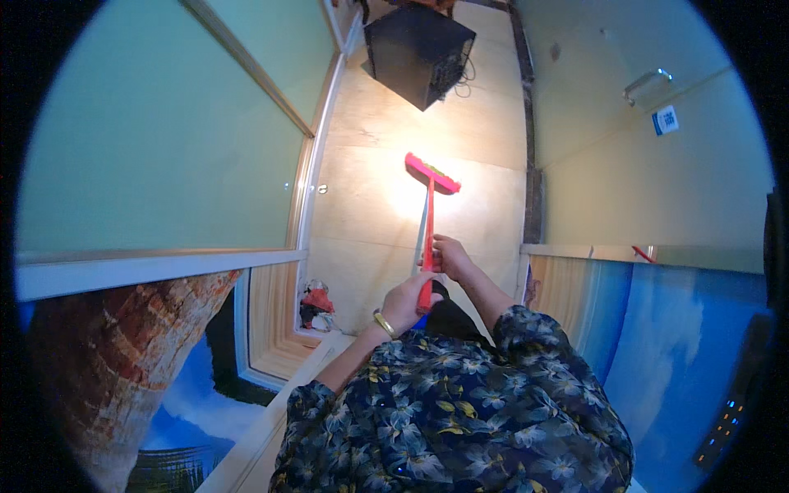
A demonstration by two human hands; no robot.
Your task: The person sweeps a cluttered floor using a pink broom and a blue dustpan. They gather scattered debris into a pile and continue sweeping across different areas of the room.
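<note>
A broom with a red handle and a pink head reaches out in front of me over the pale floor. Green and pink bristles show along the far edge of its head. My left hand, with a gold-coloured bangle at the wrist, grips the handle close to its near end. Farther along, my right hand is at the handle, its fingers curled around it and partly hidden behind it.
A dark box-shaped object with cables stands on the floor ahead. Greenish panels rise on both sides, the right one with a metal handle. A small heap of red and white material lies at the left wall's foot.
</note>
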